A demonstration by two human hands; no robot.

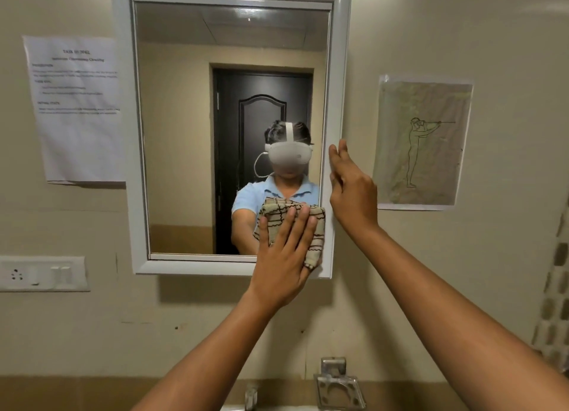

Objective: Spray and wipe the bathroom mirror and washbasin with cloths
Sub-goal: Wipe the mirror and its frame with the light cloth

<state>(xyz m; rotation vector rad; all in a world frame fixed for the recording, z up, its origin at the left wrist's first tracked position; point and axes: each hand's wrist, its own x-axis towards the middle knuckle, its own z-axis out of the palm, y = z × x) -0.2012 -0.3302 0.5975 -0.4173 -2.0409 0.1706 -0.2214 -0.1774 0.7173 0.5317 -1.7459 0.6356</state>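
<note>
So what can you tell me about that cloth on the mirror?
The cloth is beige terry-like fabric with thin dark brown grid lines, folded into a thick pad. The left hand presses it flat, fingers straight, against the mirror's lower right corner, overlapping the white frame. Its upper edge is reflected in the glass.

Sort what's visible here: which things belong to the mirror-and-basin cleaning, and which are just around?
In use:
- mirror
- striped cloth, pressed flat on the glass by the left hand
- right hand, steadying the mirror frame
- tap

Just around:
- printed sheet
- drawing
- switch plate
- soap holder
</note>
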